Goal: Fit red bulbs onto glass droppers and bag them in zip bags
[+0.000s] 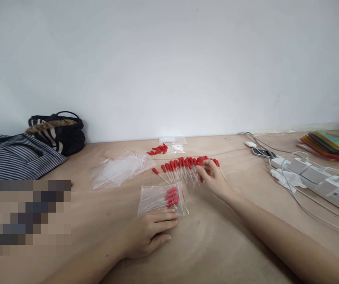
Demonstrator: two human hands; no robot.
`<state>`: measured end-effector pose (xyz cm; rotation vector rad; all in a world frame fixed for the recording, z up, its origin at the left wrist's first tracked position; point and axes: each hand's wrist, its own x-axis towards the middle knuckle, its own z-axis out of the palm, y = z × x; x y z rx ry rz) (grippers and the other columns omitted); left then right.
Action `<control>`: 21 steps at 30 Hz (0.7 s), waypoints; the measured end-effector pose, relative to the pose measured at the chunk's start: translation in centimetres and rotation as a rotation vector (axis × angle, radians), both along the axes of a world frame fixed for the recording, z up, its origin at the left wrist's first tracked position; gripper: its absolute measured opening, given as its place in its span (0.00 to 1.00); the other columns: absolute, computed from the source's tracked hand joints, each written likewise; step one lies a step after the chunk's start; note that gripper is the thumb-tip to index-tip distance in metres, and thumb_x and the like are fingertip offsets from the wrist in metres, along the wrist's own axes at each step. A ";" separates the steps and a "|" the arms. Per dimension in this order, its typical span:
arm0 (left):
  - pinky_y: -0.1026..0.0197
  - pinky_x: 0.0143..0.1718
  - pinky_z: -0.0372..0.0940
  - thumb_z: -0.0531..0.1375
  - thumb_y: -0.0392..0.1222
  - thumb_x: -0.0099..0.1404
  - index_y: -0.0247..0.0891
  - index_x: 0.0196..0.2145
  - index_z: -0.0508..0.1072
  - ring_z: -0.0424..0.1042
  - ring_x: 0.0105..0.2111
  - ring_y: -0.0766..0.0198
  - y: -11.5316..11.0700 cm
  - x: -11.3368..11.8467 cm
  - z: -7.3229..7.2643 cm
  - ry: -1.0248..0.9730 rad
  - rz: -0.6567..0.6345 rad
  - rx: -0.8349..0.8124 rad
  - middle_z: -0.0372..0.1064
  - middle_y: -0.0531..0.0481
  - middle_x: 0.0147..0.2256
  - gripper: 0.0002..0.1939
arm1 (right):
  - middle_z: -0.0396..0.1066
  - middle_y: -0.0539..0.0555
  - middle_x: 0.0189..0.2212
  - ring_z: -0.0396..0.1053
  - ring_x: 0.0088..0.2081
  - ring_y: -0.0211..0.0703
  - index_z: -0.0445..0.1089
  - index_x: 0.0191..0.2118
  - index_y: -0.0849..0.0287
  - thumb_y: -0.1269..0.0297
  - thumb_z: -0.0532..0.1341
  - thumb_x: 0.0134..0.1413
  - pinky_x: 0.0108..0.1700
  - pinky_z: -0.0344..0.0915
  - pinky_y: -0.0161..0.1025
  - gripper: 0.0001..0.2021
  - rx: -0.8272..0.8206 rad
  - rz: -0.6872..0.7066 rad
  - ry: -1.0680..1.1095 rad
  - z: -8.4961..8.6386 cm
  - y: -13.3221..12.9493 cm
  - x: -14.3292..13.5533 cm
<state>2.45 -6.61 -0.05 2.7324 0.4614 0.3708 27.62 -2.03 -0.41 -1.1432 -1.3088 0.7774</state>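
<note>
My left hand (154, 230) lies flat with its fingers stretched out, touching the near edge of a clear zip bag (154, 195). Inside that bag are several glass droppers (172, 196) with red rubber bulbs pointing right. Beyond it, a row of similar droppers (175, 164) is spread on the table, their bulbs facing the wall. My right hand (212, 177) reaches in at the right part of this row, its thumb and fingers closed in a pinch on a red-bulbed dropper (200, 159). The fingers partly cover its tube.
Flat clear zip bags (118, 171) lie left of the row. Behind it are loose red bulbs (159, 149) and a bag with thin glass tubes (177, 148). Power strip with chargers and cables (314, 171), colourful stack (335, 144) on the right; striped bag (24, 156), black bag (73, 136) left.
</note>
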 end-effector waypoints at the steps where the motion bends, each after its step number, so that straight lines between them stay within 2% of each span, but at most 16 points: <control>1: 0.53 0.53 0.59 0.53 0.37 0.63 0.36 0.51 0.65 0.61 0.53 0.58 0.0 0.0 0.0 -0.001 0.000 -0.006 0.64 0.42 0.52 0.18 | 0.58 0.42 0.20 0.61 0.20 0.34 0.54 0.40 0.57 0.54 0.57 0.48 0.24 0.60 0.34 0.17 0.020 0.023 0.058 -0.5 -0.8 -0.1; 4: 0.53 0.53 0.59 0.53 0.37 0.63 0.36 0.51 0.65 0.61 0.53 0.58 0.1 0.0 0.1 -0.009 -0.005 -0.022 0.64 0.42 0.52 0.18 | 0.59 0.42 0.21 0.64 0.22 0.36 0.48 0.47 0.56 0.56 0.57 0.50 0.26 0.62 0.35 0.22 0.042 0.022 0.123 -1.4 -2.8 -0.5; 7: 0.53 0.54 0.59 0.53 0.37 0.63 0.38 0.52 0.64 0.60 0.53 0.58 0.1 0.0 0.1 -0.012 -0.010 -0.033 0.63 0.43 0.52 0.19 | 0.60 0.44 0.22 0.65 0.24 0.36 0.48 0.48 0.56 0.57 0.55 0.52 0.28 0.63 0.36 0.21 0.030 -0.007 0.103 -1.9 -4.0 -1.1; 12: 0.52 0.53 0.59 0.53 0.37 0.63 0.40 0.52 0.64 0.61 0.53 0.58 0.1 -0.1 0.0 -0.016 0.000 -0.050 0.63 0.43 0.52 0.19 | 0.61 0.44 0.23 0.65 0.24 0.35 0.50 0.44 0.55 0.54 0.57 0.50 0.28 0.64 0.35 0.20 0.016 -0.012 0.165 -2.3 -4.4 -1.7; 18: 0.53 0.53 0.59 0.53 0.37 0.63 0.39 0.52 0.64 0.61 0.53 0.58 0.0 0.0 0.3 0.000 0.008 -0.059 0.63 0.43 0.52 0.19 | 0.65 0.47 0.23 0.67 0.25 0.36 0.55 0.40 0.56 0.49 0.59 0.46 0.29 0.65 0.37 0.20 -0.126 0.093 0.261 -2.8 -4.2 -1.8; 21: 0.52 0.54 0.57 0.52 0.38 0.64 0.41 0.53 0.63 0.60 0.54 0.59 0.0 0.0 0.4 0.021 0.005 -0.059 0.62 0.45 0.53 0.19 | 0.66 0.48 0.24 0.66 0.25 0.36 0.62 0.34 0.58 0.50 0.61 0.43 0.29 0.63 0.36 0.18 -0.149 0.129 0.153 -2.9 -3.9 -1.3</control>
